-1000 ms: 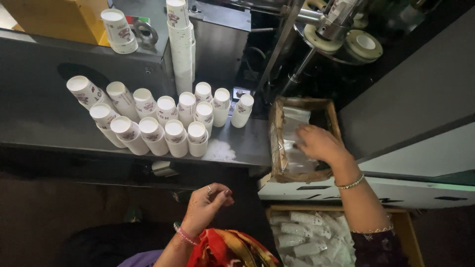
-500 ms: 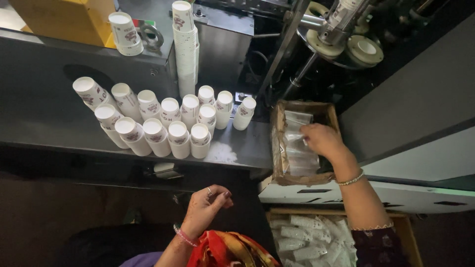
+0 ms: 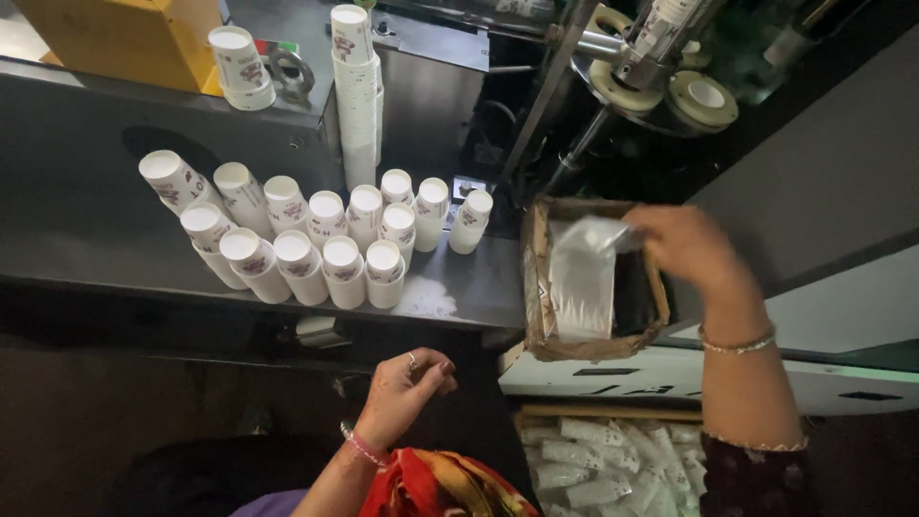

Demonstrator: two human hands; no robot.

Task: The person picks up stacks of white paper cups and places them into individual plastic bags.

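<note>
Bagged cups (image 3: 603,469) cut off at bottom edge, clear bag (image 3: 582,278) hiding cardboard box (image 3: 536,287) contents

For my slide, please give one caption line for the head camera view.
Right hand lifts a clear plastic bag from a brown cardboard box beside upturned white paper cups.

Upturned paper cups (image 3: 325,244) crowd the shelf's (image 3: 86,220) left; bare room lies between them and the cardboard box (image 3: 538,287)

The right hand (image 3: 684,247) pinches a clear plastic bag (image 3: 582,278) above a cardboard box (image 3: 539,287); the left hand (image 3: 407,393) hangs loosely curled. Paper cups (image 3: 316,235) crowd the dark shelf (image 3: 86,220).
</note>
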